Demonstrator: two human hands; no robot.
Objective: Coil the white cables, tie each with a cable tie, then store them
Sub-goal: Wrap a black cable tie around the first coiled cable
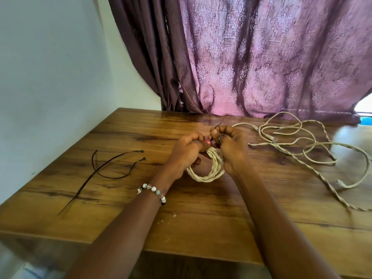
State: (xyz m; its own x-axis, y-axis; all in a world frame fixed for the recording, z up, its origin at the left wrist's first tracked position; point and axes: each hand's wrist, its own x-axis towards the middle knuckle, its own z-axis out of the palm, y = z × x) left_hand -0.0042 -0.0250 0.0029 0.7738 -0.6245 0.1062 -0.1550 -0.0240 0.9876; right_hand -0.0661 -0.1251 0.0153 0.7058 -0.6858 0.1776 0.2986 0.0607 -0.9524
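Head view: both hands meet above a wooden counter (120, 218), working on a coiled white cable (205, 174) that hangs just below the fingers. Left hand (187, 152) curls around the coil's top; right hand (229, 146) pinches a thin dark cable tie (218, 125), its tip poking up past the fingertips. Two spare ties (112, 164) lie well left of the fingers. Loose white cables (302, 141) sprawl to their right, before a purple curtain (261, 57).

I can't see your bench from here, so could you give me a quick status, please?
Both hands, left and right, gripping coil, tie pinched. Two spare ties left. Loose cables right. Nothing in the way.
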